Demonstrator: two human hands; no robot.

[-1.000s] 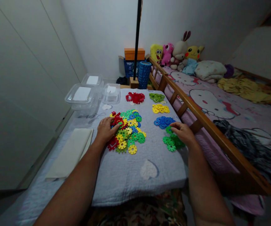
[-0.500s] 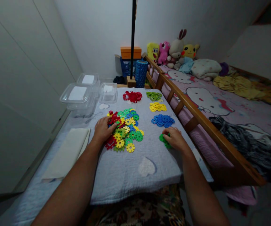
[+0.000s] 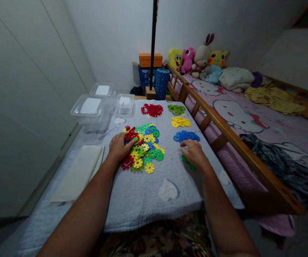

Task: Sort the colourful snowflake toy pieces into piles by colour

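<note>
A mixed pile of red, yellow, green and blue plastic gear pieces (image 3: 144,148) lies on a pale blue quilt (image 3: 154,185). My left hand (image 3: 120,147) rests on the pile's left side, fingers curled over red pieces. My right hand (image 3: 195,153) hovers over a small dark green pile (image 3: 187,160), fingers loosely spread, mostly covering it. Sorted piles lie beyond: blue (image 3: 186,136), yellow (image 3: 180,122), light green (image 3: 177,109) and red (image 3: 152,110).
Clear plastic lidded containers (image 3: 92,111) stand at the back left, with a folded white cloth (image 3: 80,173) nearer. A wooden bed rail (image 3: 223,134) runs along the right, plush toys (image 3: 199,59) behind it. A black pole (image 3: 153,46) rises at the back.
My right hand has slid left and slightly forward over the dark green pile, which is now bunched tighter and mostly hidden. My left hand has stayed on the mixed pile.
</note>
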